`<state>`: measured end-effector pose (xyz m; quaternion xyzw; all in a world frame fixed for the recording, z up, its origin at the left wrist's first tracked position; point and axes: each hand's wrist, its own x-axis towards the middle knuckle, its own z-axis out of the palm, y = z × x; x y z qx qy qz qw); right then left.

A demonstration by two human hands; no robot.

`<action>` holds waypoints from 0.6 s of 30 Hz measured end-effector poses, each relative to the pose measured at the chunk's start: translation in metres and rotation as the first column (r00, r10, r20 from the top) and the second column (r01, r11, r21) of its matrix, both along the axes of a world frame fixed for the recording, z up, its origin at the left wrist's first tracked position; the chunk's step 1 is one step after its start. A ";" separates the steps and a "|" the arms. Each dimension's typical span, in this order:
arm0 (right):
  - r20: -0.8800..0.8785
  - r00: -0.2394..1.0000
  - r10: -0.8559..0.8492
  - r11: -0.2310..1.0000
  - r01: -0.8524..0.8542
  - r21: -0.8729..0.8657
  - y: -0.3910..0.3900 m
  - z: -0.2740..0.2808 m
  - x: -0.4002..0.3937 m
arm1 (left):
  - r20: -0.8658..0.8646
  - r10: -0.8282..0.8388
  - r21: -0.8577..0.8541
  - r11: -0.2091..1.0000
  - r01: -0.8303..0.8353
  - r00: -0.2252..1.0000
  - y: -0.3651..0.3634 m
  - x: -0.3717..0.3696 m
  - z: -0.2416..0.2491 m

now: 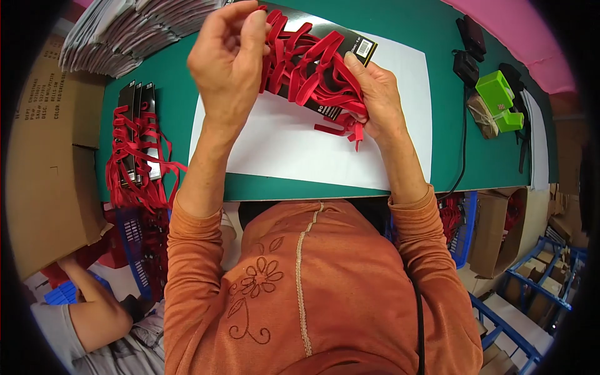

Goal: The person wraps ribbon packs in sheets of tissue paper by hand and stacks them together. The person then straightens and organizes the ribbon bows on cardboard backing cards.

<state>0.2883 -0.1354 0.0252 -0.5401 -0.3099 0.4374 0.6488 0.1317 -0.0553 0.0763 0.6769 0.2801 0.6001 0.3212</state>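
A black card with a barcode label is wrapped in loops of red ribbon. It is held tilted over a white sheet of paper. My right hand grips the card's right end, thumb on top, with loose ribbon ends hanging below. At the other end, my left hand is closed in a pinch on the red ribbon by the far edge; its fingertips are partly hidden. More black cards wound with red ribbon lie overlapping on the green table to the left.
Grey plastic-wrapped packs are stacked at the back left, beside a large cardboard box. A bright green tape dispenser and black cable lie right. Blue crates stand below the table. Another person's arm reaches in, lower left.
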 end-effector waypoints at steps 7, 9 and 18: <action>-0.121 0.991 0.064 0.998 -0.065 -0.008 -0.002 0.004 -0.002 | -0.387 0.184 0.592 0.801 0.090 0.903 0.005 0.009 -0.022; -0.169 0.979 0.117 0.992 -0.125 -0.034 -0.005 -0.001 0.015 | -0.260 0.011 0.311 0.948 0.073 0.966 0.003 0.002 -0.011; 0.123 0.965 0.233 0.924 -0.180 -0.339 -0.048 0.034 0.145 | -0.475 0.048 -0.169 0.975 -0.145 0.879 0.077 -0.104 -0.058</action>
